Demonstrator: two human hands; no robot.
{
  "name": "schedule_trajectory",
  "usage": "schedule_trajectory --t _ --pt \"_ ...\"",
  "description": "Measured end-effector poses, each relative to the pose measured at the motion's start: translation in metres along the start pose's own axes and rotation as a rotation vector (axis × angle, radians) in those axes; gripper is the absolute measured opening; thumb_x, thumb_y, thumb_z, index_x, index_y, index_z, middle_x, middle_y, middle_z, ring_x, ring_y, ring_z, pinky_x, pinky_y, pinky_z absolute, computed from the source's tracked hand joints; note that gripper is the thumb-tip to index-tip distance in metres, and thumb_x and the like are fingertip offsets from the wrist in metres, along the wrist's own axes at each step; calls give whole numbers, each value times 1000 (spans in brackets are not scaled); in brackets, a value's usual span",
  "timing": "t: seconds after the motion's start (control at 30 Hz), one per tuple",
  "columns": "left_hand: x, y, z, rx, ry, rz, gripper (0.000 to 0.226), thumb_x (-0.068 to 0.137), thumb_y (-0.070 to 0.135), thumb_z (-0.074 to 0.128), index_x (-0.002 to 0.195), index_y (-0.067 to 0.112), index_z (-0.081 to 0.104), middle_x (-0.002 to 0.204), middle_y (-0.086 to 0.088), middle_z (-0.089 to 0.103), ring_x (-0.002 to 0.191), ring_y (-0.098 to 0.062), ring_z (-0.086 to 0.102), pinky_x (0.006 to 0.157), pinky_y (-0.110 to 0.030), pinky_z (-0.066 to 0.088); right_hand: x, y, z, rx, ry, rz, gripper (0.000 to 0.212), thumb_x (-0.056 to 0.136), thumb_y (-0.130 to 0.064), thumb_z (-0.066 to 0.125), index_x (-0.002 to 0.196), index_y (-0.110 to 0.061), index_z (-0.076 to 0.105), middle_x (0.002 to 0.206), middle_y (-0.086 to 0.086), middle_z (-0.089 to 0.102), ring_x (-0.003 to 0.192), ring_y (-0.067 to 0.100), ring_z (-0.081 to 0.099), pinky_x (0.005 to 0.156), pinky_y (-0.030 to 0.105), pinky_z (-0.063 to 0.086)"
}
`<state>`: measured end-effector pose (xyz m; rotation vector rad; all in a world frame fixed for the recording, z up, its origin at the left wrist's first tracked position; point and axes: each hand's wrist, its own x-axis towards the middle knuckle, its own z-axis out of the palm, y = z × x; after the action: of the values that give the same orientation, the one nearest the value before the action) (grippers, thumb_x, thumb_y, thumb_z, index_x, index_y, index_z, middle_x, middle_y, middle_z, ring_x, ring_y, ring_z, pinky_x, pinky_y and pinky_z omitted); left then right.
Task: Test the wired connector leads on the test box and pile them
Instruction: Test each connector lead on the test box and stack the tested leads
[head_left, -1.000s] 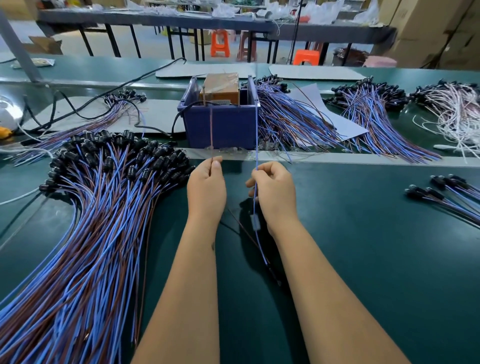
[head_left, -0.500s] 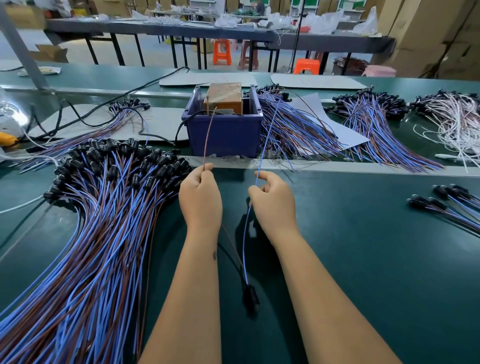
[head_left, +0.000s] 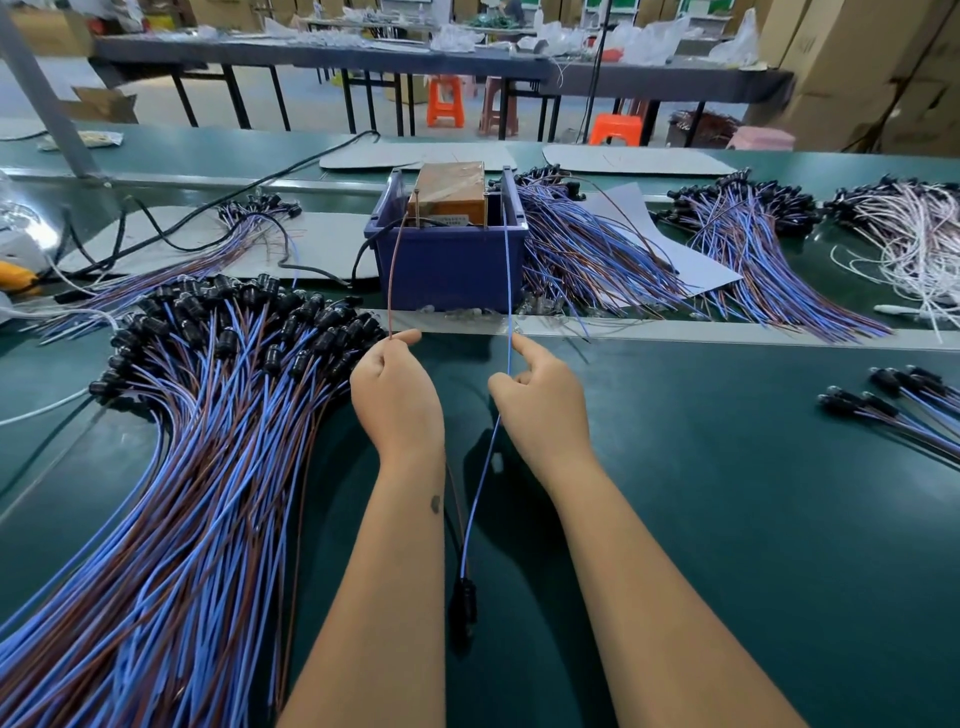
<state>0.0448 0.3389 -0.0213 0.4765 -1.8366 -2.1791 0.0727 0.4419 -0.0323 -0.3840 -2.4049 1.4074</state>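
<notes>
Clearly most of the work sits in piles around me. Largest is the fan of blue and brown leads (head_left: 171, 467) on the near left of the green bench (head_left: 727, 519), their black connectors bunched at the far end. I cannot tell from this view whether that heap is the tested stack or the stock waiting. Right of the test box, across the metal strip, lie another bundle (head_left: 597, 260) on a grey sheet, one more pile (head_left: 753, 228) further right, and a white-wired heap (head_left: 914, 244) at the far right edge. A small group of leads (head_left: 904, 405) rests on the near right, well apart from the rest.

Centre and far from me stands the blue bin (head_left: 447, 265) with the brown test box (head_left: 450, 192) inside it. My judgement is that I am mid-test on a single lead. My left hand (head_left: 397, 395) pinches the brown wire (head_left: 395, 270) between thumb and forefinger, and that wire arcs up to a post at the box's left front. My right hand (head_left: 540, 400) pinches the blue wire (head_left: 507, 291), forefinger stretched along it, and the wire runs straight up to the box's right side. Whether either bare end truly touches a contact is too fine to see.

Smallest, the lead's black connector (head_left: 462, 605) hangs low between my forearms, near me. What remains for this piece, I reckon, is reading the result and laying it on a pile; many more leads appear to wait.
</notes>
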Motion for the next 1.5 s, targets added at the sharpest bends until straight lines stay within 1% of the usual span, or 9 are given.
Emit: schedule_trajectory --t 0.17,0.33,0.47,0.63,0.7,0.83,1.13,1.5 --pt "0 0 0 14 -6 -13 35 89 11 37 89 21 70 49 8 33 44 -12 29 45 -26 26 0 0 0 -10 -2 -1 62 81 -14 50 143 -23 48 36 -11 38 46 11 38 56 29 37" --pt "-1 1 1 34 -15 -16 35 89 10 37 89 21 70 52 6 35 45 -13 30 46 -27 26 1 0 0 -25 -15 3 62 81 -14 50 143 -23 48 36 -12 37 43 9 40 55 29 37" --pt "-1 1 0 48 -37 -11 35 89 9 36 91 20 69 50 6 34 44 -12 29 43 -24 25 1 0 0 -40 -27 1 62 82 -15 50 143 -22 48 36 -13 39 48 11 39 57 29 37" --pt "-1 1 0 83 -51 3 36 89 9 35 94 20 69 47 9 34 39 -8 27 39 -21 23 0 -1 0 -49 -34 -6 63 81 -13 50 143 -22 48 36 -12 38 43 7 41 53 28 33" --pt "-1 0 1 102 -52 8 36 89 9 36 94 22 69 44 13 33 39 -7 27 41 -22 24 0 -1 0 -55 -34 -8 62 81 -13 50 142 -23 48 36 -12 38 42 5 42 52 28 33" --pt "-1 0 1 119 -67 11 35 90 9 36 94 23 68 36 14 31 36 -5 26 42 -24 24 0 -1 -1 -58 -37 -11 62 81 -14 50 141 -25 49 38 -12 38 43 8 40 53 28 34" --pt "0 -1 1 137 -97 27 33 92 11 38 94 22 69 37 13 31 36 -6 27 45 -26 24 -2 -2 -2 -57 -40 -16 61 82 -14 50 141 -28 49 38 -12 37 43 5 41 51 27 33" --pt "1 -3 2 193 -120 62 33 89 13 39 91 22 71 34 13 32 35 -7 27 47 -29 23 -1 -2 -1 -54 -36 -13 57 81 -14 51 136 -30 54 40 -10 38 47 10 39 54 29 36"
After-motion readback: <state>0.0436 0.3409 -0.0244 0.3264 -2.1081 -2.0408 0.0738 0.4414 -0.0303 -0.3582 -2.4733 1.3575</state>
